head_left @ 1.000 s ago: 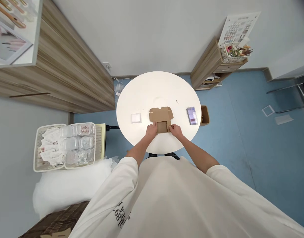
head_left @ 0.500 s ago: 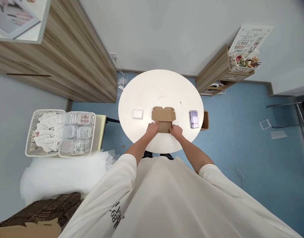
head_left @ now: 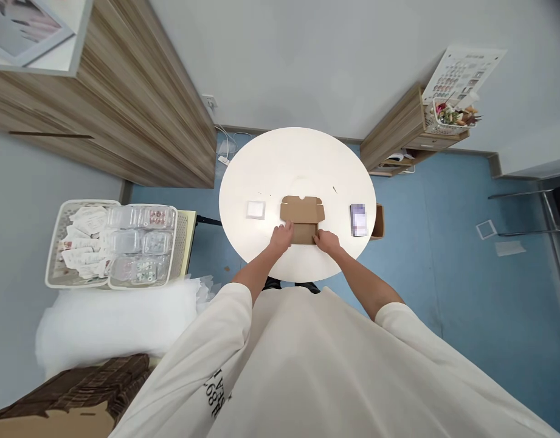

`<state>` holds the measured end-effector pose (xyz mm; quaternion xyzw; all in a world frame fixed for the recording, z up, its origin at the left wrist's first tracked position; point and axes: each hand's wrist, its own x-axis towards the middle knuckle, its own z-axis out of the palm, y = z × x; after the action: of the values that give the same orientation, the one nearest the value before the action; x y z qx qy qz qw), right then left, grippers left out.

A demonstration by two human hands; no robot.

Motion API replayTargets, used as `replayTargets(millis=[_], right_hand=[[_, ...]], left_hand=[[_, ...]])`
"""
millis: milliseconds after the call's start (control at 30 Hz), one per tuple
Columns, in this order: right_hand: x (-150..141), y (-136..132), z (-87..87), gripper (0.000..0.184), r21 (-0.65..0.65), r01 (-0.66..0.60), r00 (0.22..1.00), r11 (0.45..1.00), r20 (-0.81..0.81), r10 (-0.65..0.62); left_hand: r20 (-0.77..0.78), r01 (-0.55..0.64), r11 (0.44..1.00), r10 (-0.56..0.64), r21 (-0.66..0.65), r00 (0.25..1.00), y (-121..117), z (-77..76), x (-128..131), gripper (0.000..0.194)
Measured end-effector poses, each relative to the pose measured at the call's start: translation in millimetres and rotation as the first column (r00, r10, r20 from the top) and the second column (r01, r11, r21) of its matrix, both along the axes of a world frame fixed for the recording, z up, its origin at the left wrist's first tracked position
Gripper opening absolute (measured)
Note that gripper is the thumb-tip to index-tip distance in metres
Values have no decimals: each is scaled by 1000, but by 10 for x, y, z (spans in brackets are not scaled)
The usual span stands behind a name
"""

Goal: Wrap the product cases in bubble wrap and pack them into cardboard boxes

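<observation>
A brown cardboard mailer box (head_left: 302, 213), partly folded with its lid flap lying open toward the far side, sits in the middle of a round white table (head_left: 298, 158). My left hand (head_left: 281, 235) presses against the box's near left side. My right hand (head_left: 326, 241) holds its near right side. Both hands grip the box walls between them. A small white square pad (head_left: 255, 209) lies to the left of the box. To the right, near the table edge, lies a phone (head_left: 359, 219).
A white basket (head_left: 61, 243) of clear plastic cases and packets stands at the left, above white padding (head_left: 110, 328). Brown cardboard sheets (head_left: 70, 395) lie at the bottom left. Wooden cabinets (head_left: 124, 115) flank the table, and a small cardboard box (head_left: 378, 220) sits on the blue floor.
The side flaps of the box have been folded inward, so it looks narrower. The view has shifted slightly. Both hands have stayed on the near end of the box.
</observation>
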<state>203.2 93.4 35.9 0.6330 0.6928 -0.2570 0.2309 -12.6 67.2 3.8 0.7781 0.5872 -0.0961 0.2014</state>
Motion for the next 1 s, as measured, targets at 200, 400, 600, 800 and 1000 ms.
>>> replayTargets(millis=[200, 400, 600, 800, 1000], right_hand=[[54, -9, 141, 66, 252, -247, 964, 936, -35, 264], [-81, 8, 68, 102, 126, -306, 951, 944, 7, 308], [-91, 22, 21, 98, 114, -297, 954, 948, 1, 299], [-117, 31, 49, 94, 112, -291, 957, 950, 11, 291], [-143, 31, 77, 93, 82, -269, 963, 960, 16, 269]], left_hand=[[49, -9, 999, 11, -35, 999, 20, 56, -29, 99], [80, -18, 998, 22, -52, 997, 7, 185, -14, 100], [219, -184, 983, 179, 3, 959, 62, 297, -373, 51], [217, -770, 637, 755, -20, 619, 394, 202, -1065, 47], [162, -878, 397, 917, -268, 365, 614, -3, -1311, 57]])
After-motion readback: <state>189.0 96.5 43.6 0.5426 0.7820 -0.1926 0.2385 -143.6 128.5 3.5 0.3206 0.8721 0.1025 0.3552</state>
